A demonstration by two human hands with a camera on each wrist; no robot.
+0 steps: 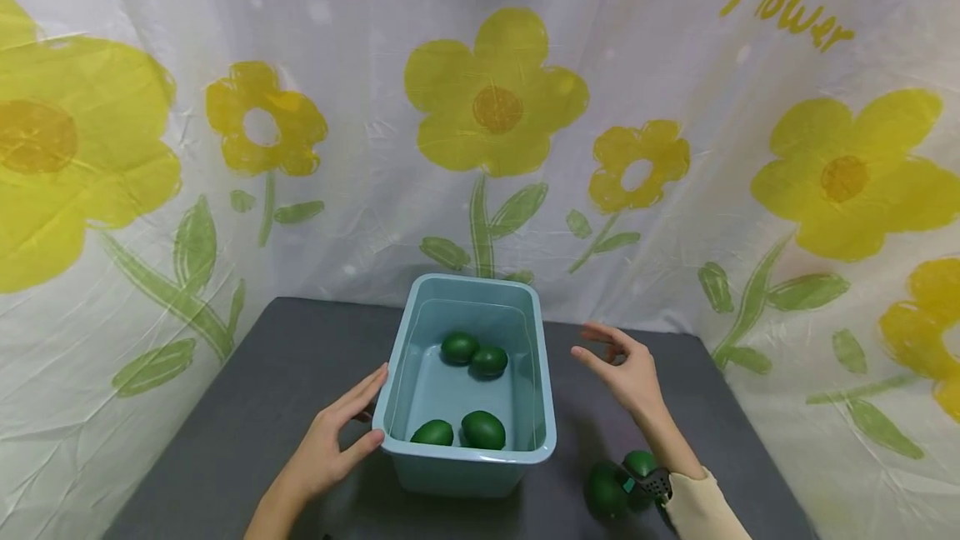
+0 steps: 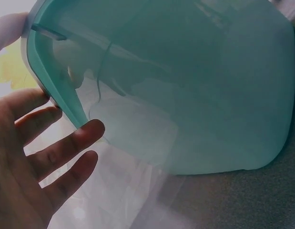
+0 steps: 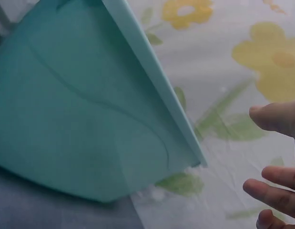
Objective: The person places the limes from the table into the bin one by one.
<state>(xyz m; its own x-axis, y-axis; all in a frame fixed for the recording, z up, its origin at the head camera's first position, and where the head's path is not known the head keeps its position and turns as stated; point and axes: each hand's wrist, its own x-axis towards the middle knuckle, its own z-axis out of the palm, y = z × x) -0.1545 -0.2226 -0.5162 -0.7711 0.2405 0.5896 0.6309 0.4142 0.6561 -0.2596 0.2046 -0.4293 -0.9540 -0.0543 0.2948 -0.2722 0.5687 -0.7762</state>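
1. Blue bin (image 1: 457, 475): between the table's (image 1: 247, 407) left and right edges, four green fruits (image 1: 483, 430) inside.
2. Our left hand (image 1: 326, 444) touches its rim, fingers spread; our right hand (image 1: 630, 373), fingers loosely bent, holds nothing.
3. Uneven pushing from our left could skid it, rolling the fruits.

Head: I work in soft, even light, the tub (image 1: 459, 477) casting a dim shadow beneath it on the dark table (image 1: 247, 440) | Left wrist: backlit — bright curtain (image 2: 99, 200) glares at left, my left hand (image 2: 23, 162) falls into shade | Right wrist: hazy, muted, the printed flowers (image 3: 281, 58) beyond my fingers (image 3: 273, 195) soft-edged — mild blur
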